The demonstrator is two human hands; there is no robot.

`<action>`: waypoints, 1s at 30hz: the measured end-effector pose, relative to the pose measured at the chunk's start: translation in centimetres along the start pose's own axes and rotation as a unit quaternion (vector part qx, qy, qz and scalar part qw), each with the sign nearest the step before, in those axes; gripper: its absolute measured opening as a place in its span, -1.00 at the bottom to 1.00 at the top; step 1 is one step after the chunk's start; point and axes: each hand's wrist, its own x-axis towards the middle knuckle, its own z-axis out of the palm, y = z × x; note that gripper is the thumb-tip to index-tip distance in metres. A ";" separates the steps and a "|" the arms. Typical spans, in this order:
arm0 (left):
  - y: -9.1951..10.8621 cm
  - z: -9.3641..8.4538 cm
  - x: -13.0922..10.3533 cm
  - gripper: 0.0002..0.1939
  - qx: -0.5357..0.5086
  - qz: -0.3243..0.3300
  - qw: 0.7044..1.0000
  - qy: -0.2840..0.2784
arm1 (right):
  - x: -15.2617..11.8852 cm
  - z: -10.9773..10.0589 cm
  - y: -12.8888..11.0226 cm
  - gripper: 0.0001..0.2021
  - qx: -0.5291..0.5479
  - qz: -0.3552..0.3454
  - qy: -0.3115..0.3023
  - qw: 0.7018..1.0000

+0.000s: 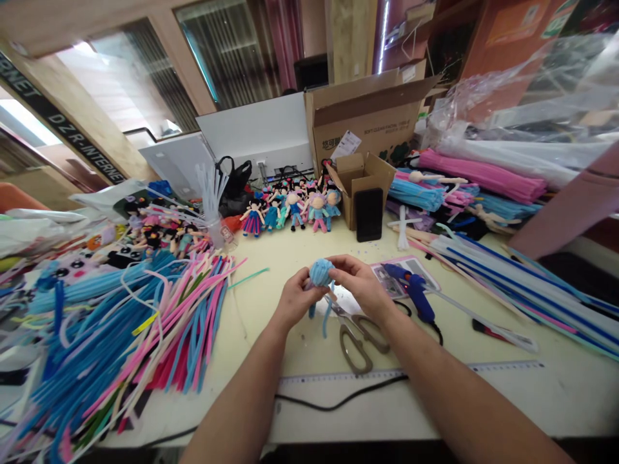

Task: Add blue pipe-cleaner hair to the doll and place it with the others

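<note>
A light blue wound piece (321, 272) is held between my two hands above the middle of the table. My left hand (296, 298) grips it from the left and below, fingers closed. My right hand (360, 282) pinches its right side with thumb and fingers. A light blue strand (327, 321) hangs down from it. Just below my hands lie scissors (356, 341) with grey-brown handles, their blades pointing up towards the piece. A blue glue gun (420, 296) rests to the right of my right hand.
Pipe cleaners (111, 341) in many colours heap at the left, with more bundles (522, 277) at the right. Small dolls (294, 209) stand at the back beside a black phone (368, 215) and cardboard boxes (372, 122). A ruler (333, 377) and black cable (338, 404) cross the front.
</note>
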 end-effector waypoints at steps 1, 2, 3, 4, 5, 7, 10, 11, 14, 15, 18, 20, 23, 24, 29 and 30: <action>-0.1 0.0 0.0 -0.75 -0.005 -0.002 1.000 -0.001 | 0.0 0.1 0.0 -0.73 0.004 0.000 -0.001 1.000; -0.1 -0.1 0.1 -0.74 -0.008 -0.003 1.000 -0.003 | 0.0 0.1 -0.1 -0.73 0.007 0.001 -0.001 1.000; -0.2 -0.1 0.1 -0.72 -0.012 -0.004 1.000 -0.005 | -0.1 0.2 -0.1 -0.73 0.009 0.003 -0.002 1.000; -0.2 -0.1 0.1 -0.71 -0.016 -0.006 1.000 -0.006 | -0.1 0.2 -0.1 -0.72 0.008 0.005 -0.004 1.000; -0.2 -0.1 0.1 -0.70 -0.021 -0.008 1.000 -0.007 | -0.1 0.2 -0.2 -0.72 0.007 0.010 -0.004 1.000; -0.1 -0.2 0.1 -0.67 -0.037 -0.013 0.999 -0.009 | -0.1 0.2 -0.2 -0.70 0.001 0.017 0.003 1.000; -0.1 -0.4 0.2 -0.63 -0.057 -0.018 0.998 -0.012 | 0.0 0.0 -0.4 -0.71 -0.014 0.019 0.046 0.999; -0.2 -0.4 0.3 -0.62 -0.057 -0.017 0.998 -0.012 | 0.0 -0.1 -0.5 -0.73 -0.024 0.015 0.065 0.997; -0.4 -0.5 0.3 -0.66 -0.035 -0.007 0.999 -0.005 | 0.1 -0.2 -0.6 -0.77 -0.062 -0.010 0.099 0.993; -0.4 -0.5 0.3 -0.69 -0.022 -0.003 1.000 0.000 | 0.1 -0.2 -0.6 -0.76 -0.075 -0.020 0.099 0.992; -0.3 -0.3 0.2 -0.76 0.009 0.001 1.000 0.013 | 0.0 -0.2 -0.5 -0.75 -0.106 -0.034 0.087 0.990; -0.1 -0.2 0.1 -0.78 0.020 0.000 1.000 0.017 | 0.0 -0.2 -0.3 -0.75 -0.126 -0.032 0.080 0.988; 0.1 0.0 0.1 -0.79 0.032 -0.001 0.999 0.021 | -0.1 -0.1 -0.2 -0.78 -0.170 -0.039 0.079 0.981; 0.2 0.0 0.1 -0.79 0.036 -0.001 0.999 0.023 | -0.2 -0.1 -0.2 -0.80 -0.191 -0.046 0.082 0.977; 0.2 -0.1 0.1 -0.79 0.056 0.012 0.998 0.020 | -0.8 0.0 -0.8 -0.84 -0.353 -0.156 0.093 0.918; 0.1 -0.1 0.1 -0.80 0.062 0.018 0.998 0.020 | -0.9 0.0 -1.0 -0.84 -0.385 -0.181 0.090 0.900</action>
